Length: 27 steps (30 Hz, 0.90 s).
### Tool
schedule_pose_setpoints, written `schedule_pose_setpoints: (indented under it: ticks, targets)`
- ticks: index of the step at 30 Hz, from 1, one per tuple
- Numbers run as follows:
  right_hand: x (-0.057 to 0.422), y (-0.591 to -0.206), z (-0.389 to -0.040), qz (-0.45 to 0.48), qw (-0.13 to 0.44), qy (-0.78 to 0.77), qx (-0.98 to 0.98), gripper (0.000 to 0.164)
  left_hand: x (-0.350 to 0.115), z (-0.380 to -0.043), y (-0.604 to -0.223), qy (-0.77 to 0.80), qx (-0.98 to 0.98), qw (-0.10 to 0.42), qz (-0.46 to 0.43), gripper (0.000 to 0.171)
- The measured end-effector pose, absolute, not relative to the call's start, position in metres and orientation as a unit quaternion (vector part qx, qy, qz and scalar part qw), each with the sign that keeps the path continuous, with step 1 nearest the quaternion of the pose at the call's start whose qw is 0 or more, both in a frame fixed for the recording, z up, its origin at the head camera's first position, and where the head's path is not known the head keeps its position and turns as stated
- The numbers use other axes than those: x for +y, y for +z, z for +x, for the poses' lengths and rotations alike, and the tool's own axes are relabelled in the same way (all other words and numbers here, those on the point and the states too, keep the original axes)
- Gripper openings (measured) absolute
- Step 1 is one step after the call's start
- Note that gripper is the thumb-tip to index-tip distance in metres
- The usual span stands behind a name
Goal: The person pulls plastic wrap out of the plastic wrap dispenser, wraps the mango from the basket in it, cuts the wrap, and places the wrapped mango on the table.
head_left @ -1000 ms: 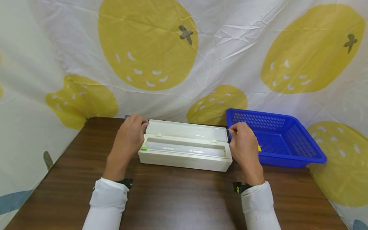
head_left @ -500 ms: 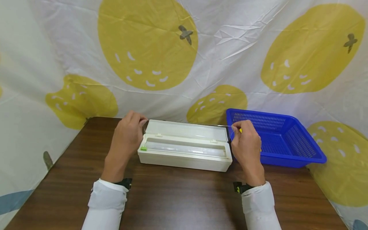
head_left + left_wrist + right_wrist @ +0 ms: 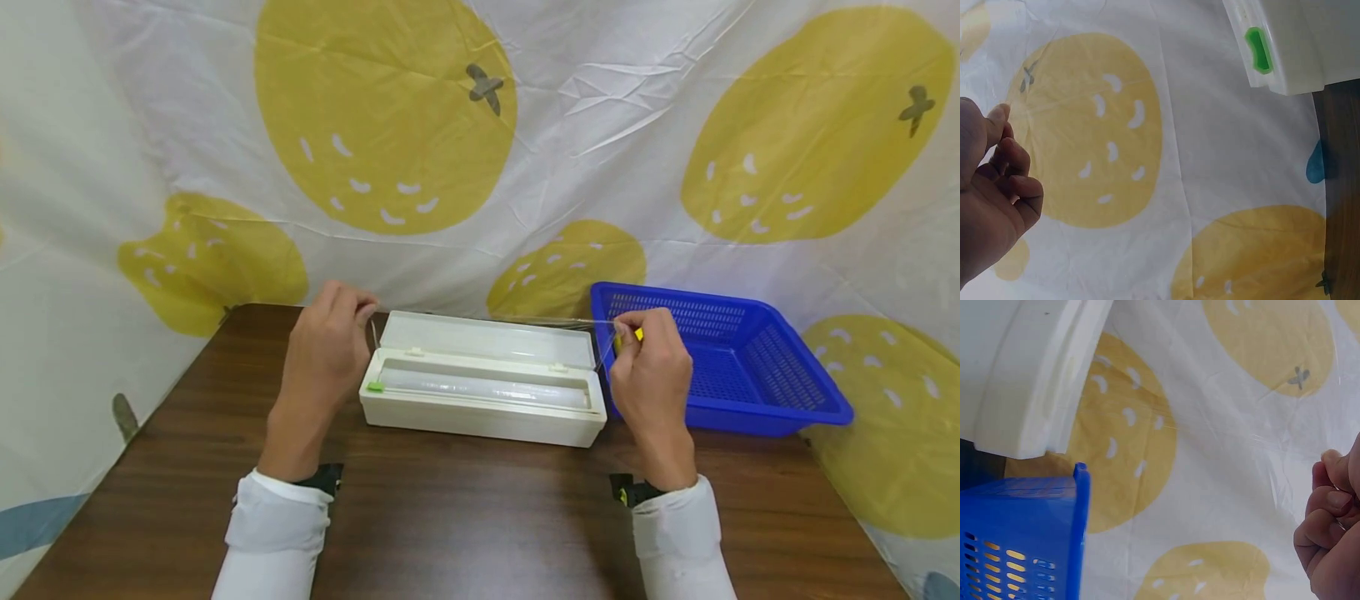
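Observation:
A white cling film dispenser box (image 3: 480, 423) stands on the table with its lid (image 3: 487, 337) tipped back. Through the slot in its top shows a film roll (image 3: 480, 386). My left hand (image 3: 324, 354) pinches one corner of the clear cling film (image 3: 1247, 439) above the box's left end. At the other end, the right hand (image 3: 652, 362) pinches the opposite corner between thumb and forefinger. The film's edge runs taut between both hands, behind the lid in the head view. A green slider (image 3: 1259, 50) sits at the box's left end.
Right of the box stands a blue plastic basket (image 3: 772, 396), its near left corner beside the right hand. Something yellow (image 3: 639, 334) shows behind the right fingers. A lemon-print cloth (image 3: 420, 267) hangs behind the brown wooden table (image 3: 465, 517).
Both hands have risen and moved a little apart, away from the box ends. More film has come up with them, its edge now visible as a line above the lid.

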State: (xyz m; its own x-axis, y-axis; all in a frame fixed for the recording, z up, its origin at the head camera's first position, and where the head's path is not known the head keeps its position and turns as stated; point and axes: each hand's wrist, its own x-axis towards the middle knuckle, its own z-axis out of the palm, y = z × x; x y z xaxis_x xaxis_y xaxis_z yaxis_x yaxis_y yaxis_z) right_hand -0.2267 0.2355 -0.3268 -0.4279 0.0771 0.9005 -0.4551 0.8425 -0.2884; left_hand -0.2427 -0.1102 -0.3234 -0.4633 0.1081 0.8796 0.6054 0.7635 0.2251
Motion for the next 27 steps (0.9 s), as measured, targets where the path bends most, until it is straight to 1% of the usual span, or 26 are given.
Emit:
schedule_pose_setpoints:
  ticks: [6, 11, 18, 27]
  targets:
    - [0.235, -0.320, -0.219, 0.119, 0.521, 0.253, -0.806, 0.010, -0.109, -0.236, -0.316, -0.267, -0.802, 0.488, -0.217, 0.005]
    - [0.235, -0.315, -0.213, 0.126, 0.527, 0.261, -0.799, 0.012, -0.109, -0.233, -0.312, -0.271, -0.792, 0.502, -0.217, 0.007]
    - [0.231, -0.309, -0.206, 0.131, 0.554, 0.283, -0.772, 0.012, -0.110, -0.225, -0.305, -0.271, -0.782, 0.514, -0.226, 0.008]
    - [0.229, -0.303, -0.198, 0.128, 0.573, 0.296, -0.754, 0.013, -0.110, -0.217, -0.298, -0.280, -0.758, 0.541, -0.234, 0.009]
